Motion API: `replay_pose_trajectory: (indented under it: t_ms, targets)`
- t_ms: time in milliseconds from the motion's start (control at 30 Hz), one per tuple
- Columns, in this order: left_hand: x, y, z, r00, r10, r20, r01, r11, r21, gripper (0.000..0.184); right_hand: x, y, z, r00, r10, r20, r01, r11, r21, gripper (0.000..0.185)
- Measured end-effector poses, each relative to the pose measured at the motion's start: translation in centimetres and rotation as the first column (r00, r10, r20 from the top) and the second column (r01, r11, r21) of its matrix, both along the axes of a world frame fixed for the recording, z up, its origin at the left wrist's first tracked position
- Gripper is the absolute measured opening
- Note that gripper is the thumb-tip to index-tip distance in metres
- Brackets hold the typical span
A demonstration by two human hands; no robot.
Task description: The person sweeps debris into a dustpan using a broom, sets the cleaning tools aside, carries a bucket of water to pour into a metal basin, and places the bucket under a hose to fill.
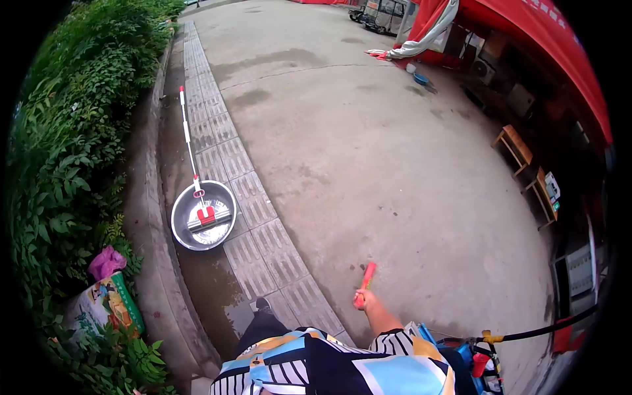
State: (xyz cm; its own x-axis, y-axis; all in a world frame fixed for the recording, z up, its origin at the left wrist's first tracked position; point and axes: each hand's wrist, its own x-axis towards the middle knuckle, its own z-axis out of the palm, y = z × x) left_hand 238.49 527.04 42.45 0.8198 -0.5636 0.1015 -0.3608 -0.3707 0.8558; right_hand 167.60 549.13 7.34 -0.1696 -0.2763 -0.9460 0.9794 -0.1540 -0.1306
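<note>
My right hand (362,299) is closed around a red stick-like object (369,275), held out over the concrete at the lower middle. My left hand is not visible. A round metal basin (178,225) sits at the left, partly on the paving strip. Inside it rests the head of a mop (207,216), red with a grey roller part. The mop's long handle (186,131) leans over the basin's far rim and stretches away, ending in a red tip.
Green bushes (79,125) and a curb (153,197) line the left side, with a printed sack (108,306) and pink bag (106,263). Wooden benches (517,146) stand at the right beneath a red canopy (559,59). A black handlebar (546,332) is at lower right.
</note>
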Motion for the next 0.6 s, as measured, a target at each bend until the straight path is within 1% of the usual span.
replay_pose_trajectory:
  t_ms: [33,100,133,167,233,267,333,367,400,433,467,500,533,567,600]
  targets:
    - [-1.7,-4.9,-1.4,0.992,-0.106,-0.074,0.105,0.994,-0.02,0.038,-1.7,-0.8,0.2,0.999,-0.052,0.008,0.052,0.999,0.0,0.007]
    - [-7.5,-13.2,-3.4,0.928,-0.306,-0.21,0.296,0.952,-0.08,0.039,-4.6,-2.5,1.3,0.989,-0.145,0.026,0.146,0.989,-0.001,0.008]
    - [-13.0,-17.0,-3.7,0.916,-0.313,-0.252,0.299,0.95,-0.093,0.039,-6.1,-3.6,1.3,0.988,-0.152,-0.036,0.154,0.985,0.076,0.008]
    - [-18.9,-21.0,-3.1,0.902,-0.318,-0.291,0.301,0.948,-0.103,0.038,-8.1,-4.2,1.8,0.996,-0.063,-0.06,0.065,0.997,0.036,0.008]
    - [-28.0,-28.6,-4.1,0.859,-0.437,-0.267,0.404,0.899,-0.169,0.037,-10.6,-4.8,2.8,0.989,0.105,-0.106,-0.11,0.993,-0.037,0.009]
    - [-32.1,-32.7,-5.0,0.845,-0.473,-0.251,0.44,0.88,-0.177,0.039,-12.1,-5.8,4.0,0.987,0.068,-0.145,-0.076,0.996,-0.051,0.006]
    - [-41.8,-39.8,-5.9,0.796,-0.559,-0.232,0.518,0.827,-0.218,0.04,-14.0,-7.7,9.1,0.972,0.007,-0.236,-0.027,0.996,-0.081,0.007]
    - [-47.0,-43.1,-5.5,0.757,-0.616,-0.219,0.567,0.785,-0.249,0.039,-15.3,-7.9,8.9,0.89,0.064,-0.452,-0.11,0.991,-0.077,0.008]
    - [-52.4,-46.1,-4.3,0.745,-0.634,-0.208,0.581,0.769,-0.265,0.039,-16.6,-8.3,8.9,0.76,0.099,-0.642,-0.164,0.985,-0.043,0.008]
    - [-57.8,-49.0,-3.5,0.734,-0.651,-0.193,0.595,0.754,-0.279,0.04,-18.6,-8.3,7.4,0.76,0.04,-0.649,-0.092,0.995,-0.046,0.007]
    - [-62.7,-52.0,-2.3,0.689,-0.69,-0.223,0.621,0.72,-0.308,0.041,-20.6,-8.3,5.6,0.753,-0.017,-0.658,-0.022,0.998,-0.051,0.008]
    - [-66.9,-55.4,-1.1,0.645,-0.724,-0.245,0.646,0.688,-0.331,0.041,-23.5,-8.8,3.5,0.91,-0.279,-0.307,0.27,0.96,-0.071,0.012]
    - [-71.0,-59.4,-1.4,0.61,-0.759,-0.225,0.676,0.648,-0.353,0.04,-26.6,-10.4,1.5,0.849,-0.522,0.085,0.523,0.852,0.02,0.017]
    - [-74.7,-63.3,-1.6,0.577,-0.791,-0.203,0.703,0.607,-0.37,0.04,-28.5,-11.9,2.4,0.895,-0.446,0.009,0.444,0.894,0.062,0.015]
    - [-78.4,-66.6,-1.4,0.514,-0.828,-0.221,0.743,0.559,-0.367,0.038,-30.8,-13.2,2.7,0.914,-0.405,-0.035,0.407,0.908,0.1,0.014]
